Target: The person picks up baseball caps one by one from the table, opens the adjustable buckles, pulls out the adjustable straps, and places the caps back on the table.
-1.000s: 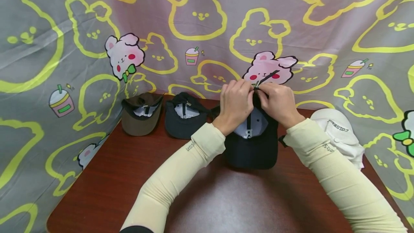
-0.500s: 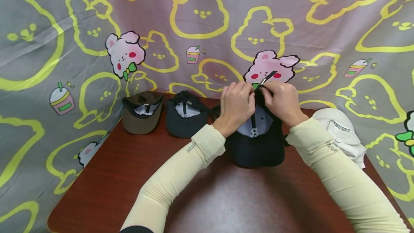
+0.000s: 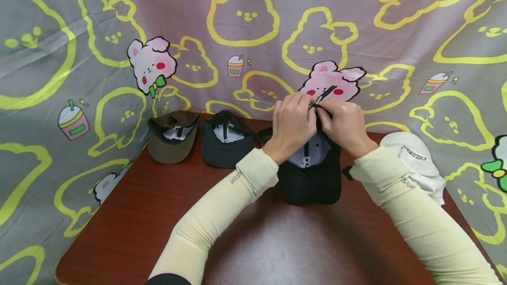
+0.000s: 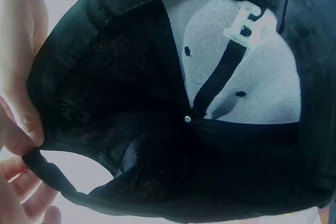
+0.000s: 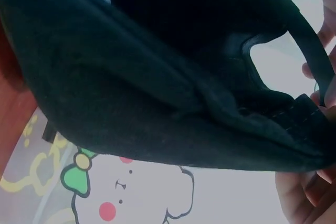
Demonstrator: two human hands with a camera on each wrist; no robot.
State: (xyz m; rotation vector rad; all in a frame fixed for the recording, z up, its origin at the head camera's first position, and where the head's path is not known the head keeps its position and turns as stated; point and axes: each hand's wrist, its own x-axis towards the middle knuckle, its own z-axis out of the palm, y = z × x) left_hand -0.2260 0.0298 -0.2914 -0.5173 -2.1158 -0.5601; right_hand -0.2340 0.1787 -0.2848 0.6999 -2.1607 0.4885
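Both hands hold a black baseball cap [image 3: 310, 184] by its back, its inside facing me and its brim hanging down. My left hand [image 3: 292, 122] pinches the adjusting strap from the left. From the right, my right hand [image 3: 345, 123] pinches the same strap close by. Between them a metal clasp [image 3: 318, 99] shows, with a loose strap end [image 3: 329, 92] sticking up. In the left wrist view the cap's light front lining [image 4: 241, 72] and the strap [image 4: 50, 174] over the back opening are visible. Fingers partly hide the strap in the right wrist view.
A brown cap [image 3: 173, 149] and another dark cap [image 3: 222, 155] lie at the back left of the reddish-brown table [image 3: 130, 214]. To the right is a white cap [image 3: 416, 157], partly behind the right sleeve. A patterned cloth [image 3: 253, 12] stands close behind the hands.
The cap swings slightly right, then back left. The clasp and loose strap end shift and tilt a little between the fingertips. Both hands keep nearly the same place.
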